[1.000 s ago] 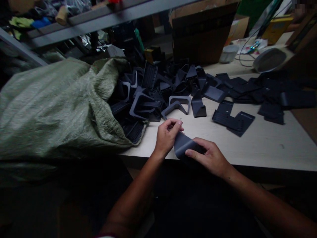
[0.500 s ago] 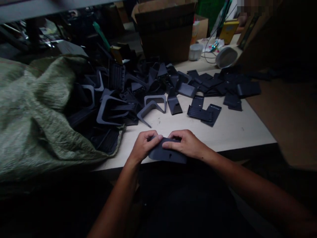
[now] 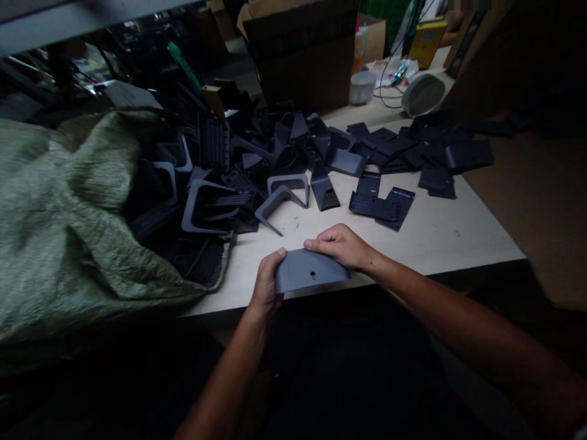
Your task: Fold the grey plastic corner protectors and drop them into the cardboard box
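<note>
The gray bracket (image 3: 308, 271), its small hole facing up, is located above the front edge of the tabletop (image 3: 477, 238), my left hand (image 3: 267, 280) gripping its left end and my right hand (image 3: 343, 245) its upper right edge, with dark brackets (image 3: 293, 140) piled beyond

Both forearms reach forward (elbows low), hands (image 3: 305, 260) gripping close together.
</note>
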Demonstrator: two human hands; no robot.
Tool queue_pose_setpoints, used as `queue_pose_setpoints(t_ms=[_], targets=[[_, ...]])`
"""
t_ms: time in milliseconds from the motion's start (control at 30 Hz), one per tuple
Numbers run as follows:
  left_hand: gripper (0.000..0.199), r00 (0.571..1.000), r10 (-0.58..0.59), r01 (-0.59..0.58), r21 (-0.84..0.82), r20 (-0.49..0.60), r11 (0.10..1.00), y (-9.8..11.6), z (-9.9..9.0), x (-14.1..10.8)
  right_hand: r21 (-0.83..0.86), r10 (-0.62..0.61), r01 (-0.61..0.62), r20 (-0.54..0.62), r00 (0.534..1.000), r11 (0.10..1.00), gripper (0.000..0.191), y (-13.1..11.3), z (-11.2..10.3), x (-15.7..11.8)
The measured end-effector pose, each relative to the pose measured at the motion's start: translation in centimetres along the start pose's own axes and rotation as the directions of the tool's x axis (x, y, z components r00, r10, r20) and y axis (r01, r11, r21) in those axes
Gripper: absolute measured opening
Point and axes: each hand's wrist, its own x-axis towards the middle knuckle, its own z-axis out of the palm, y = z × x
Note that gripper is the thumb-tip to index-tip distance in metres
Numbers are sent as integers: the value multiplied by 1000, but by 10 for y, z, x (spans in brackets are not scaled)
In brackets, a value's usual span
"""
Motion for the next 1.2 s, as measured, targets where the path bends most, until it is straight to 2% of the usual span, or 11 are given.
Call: queue_pose_setpoints(t_ms=[133, 233, 367, 500, 567, 667, 833, 933, 1000, 1100, 1200], targets=[[41, 978, -84, 69, 84, 191, 994, -3, -3, -5, -61, 75, -71, 70, 995, 996, 65, 2, -10, 8], [39, 979, -17, 3, 75, 201, 997, 2, -5, -7, -259, -153, 109, -157, 976, 960, 52, -3, -20, 5], [35, 978, 205, -205, -13, 27, 979, 9, -11, -4, -358, -313, 155, -439, 842, 921, 39, -15, -27, -10], [34, 945, 328, -328, 39, 10, 944, 9, -14, -2, 135, 77, -53, -176, 981, 989, 53, -9, -4, -24], [35, 940, 335, -341, 106, 68, 934, 7, -11, -4, 374, 190, -178, 4, 982, 910, 57, -1, 14, -26], [37, 940, 305, -326, 134, 155, 936, 2, -8, -8, 573, 189, -151, -7, 982, 805, 53, 9, 34, -25], [36, 953, 241, -247, 8, 184, 969, 1, -8, -9, 327, -7, 18, -36, 999, 945, 40, 6, 33, -34], [44, 962, 33, 8, -149, 272, 989, 10, -3, -5, -116, -127, 137, 96, 987, 984, 23, 0, 27, -43], [49, 917, -110, 191, -180, 384, 965, 17, 4, -3, -313, -136, 177, 149, 979, 933, 18, -2, 26, -47], [39, 879, -163, 277, -202, 449, 939, 22, 19, -5, -203, -137, 164, 138, 981, 965, 26, 1, 31, -49], [24, 941, -47, 152, -292, 335, 944, 16, 36, -14, 17, -152, 152, 0, 988, 988, 38, 6, 40, -52]])
